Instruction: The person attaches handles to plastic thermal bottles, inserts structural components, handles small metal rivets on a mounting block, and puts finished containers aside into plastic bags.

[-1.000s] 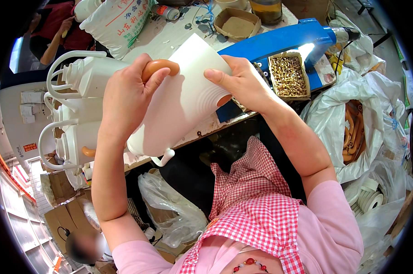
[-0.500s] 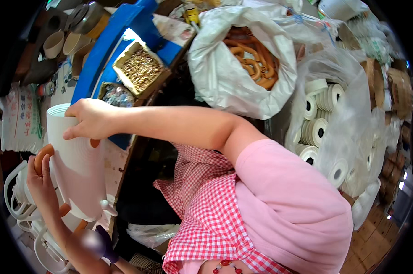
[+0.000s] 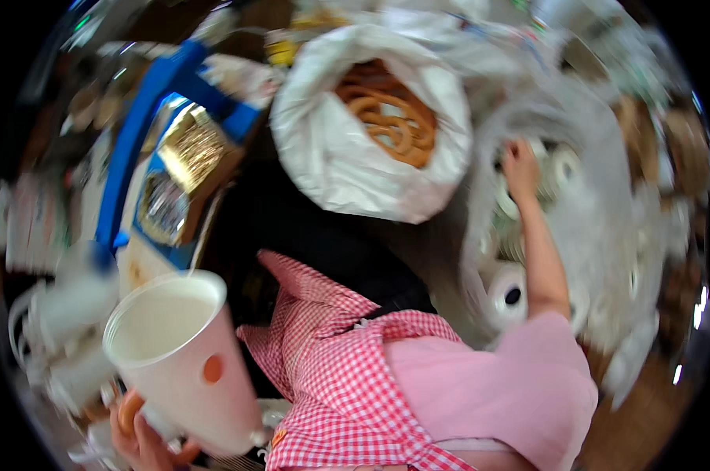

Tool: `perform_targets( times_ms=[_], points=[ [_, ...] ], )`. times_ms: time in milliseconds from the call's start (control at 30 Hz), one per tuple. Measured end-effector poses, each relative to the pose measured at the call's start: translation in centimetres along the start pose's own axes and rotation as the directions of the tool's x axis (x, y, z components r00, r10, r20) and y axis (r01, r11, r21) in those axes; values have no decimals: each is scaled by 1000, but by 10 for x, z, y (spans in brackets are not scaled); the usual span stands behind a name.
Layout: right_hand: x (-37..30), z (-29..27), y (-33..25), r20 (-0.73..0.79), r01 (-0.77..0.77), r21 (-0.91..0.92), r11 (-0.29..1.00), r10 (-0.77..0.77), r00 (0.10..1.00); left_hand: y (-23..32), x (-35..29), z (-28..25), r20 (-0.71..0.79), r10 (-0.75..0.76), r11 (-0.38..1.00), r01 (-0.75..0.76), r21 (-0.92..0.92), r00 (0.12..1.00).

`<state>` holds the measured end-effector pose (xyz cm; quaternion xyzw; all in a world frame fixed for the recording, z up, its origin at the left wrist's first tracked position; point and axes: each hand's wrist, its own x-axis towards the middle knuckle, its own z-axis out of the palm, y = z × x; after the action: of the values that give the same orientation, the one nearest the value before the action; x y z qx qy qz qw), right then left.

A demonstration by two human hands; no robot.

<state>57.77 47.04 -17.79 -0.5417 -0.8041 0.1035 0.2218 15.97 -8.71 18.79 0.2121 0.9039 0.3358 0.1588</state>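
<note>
My left hand (image 3: 147, 441), low at the left, has its fingers closed round an orange-brown curved handle (image 3: 129, 411) on the side of a tall white tapered plastic container (image 3: 241, 385). The container leans with its open mouth toward me. An orange-brown round spot shows on its wall, and a small white knob-like piece sits near its lower end. My right arm stretches out to the right. My right hand (image 3: 521, 165) is inside a clear plastic bag (image 3: 598, 228), among white ring-shaped parts (image 3: 505, 292). Its fingers look curled together, but blur hides what they hold.
A white sack (image 3: 323, 157) of orange-brown curved handles (image 3: 398, 125) stands in the middle. At the left, boxes of gold-coloured small parts (image 3: 194, 149) and silvery small parts (image 3: 164, 206) sit by a blue frame (image 3: 123, 165). More white containers (image 3: 76, 314) crowd the far left.
My right hand has left the white container's rim and swung right into the clear bag. My left hand has brought the container nearer, tipping its mouth toward me. The view has shifted and blurred.
</note>
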Motion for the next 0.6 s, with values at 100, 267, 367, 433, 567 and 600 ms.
perform_targets(
  times_ms=[100, 267, 367, 433, 567, 600],
  points=[
    [-14, 11, 69, 513, 366, -398, 841, -127, 849, 35, 1, 89, -110, -236, 972, 232, -40, 966],
    [-2, 39, 190, 534, 423, -661, 620, -8, 845, 66, 14, 147, 159, 97, 995, -102, 24, 983],
    [1, 24, 185, 502, 410, -702, 583, -5, 865, 43, 4, 134, 140, 315, 943, -327, 67, 939],
    [-2, -18, 79, 531, 289, -764, 577, 308, 789, 30, -14, 128, 185, -107, 992, 117, -41, 977],
    [-2, -69, 230, 602, -761, 578, 295, 476, 641, -8, -23, 122, 187, -313, 886, 358, -295, 931],
    [-8, -89, 209, 502, -605, 742, 288, 359, 787, -12, -23, 124, 132, -355, 875, 378, -301, 926]
  ],
)
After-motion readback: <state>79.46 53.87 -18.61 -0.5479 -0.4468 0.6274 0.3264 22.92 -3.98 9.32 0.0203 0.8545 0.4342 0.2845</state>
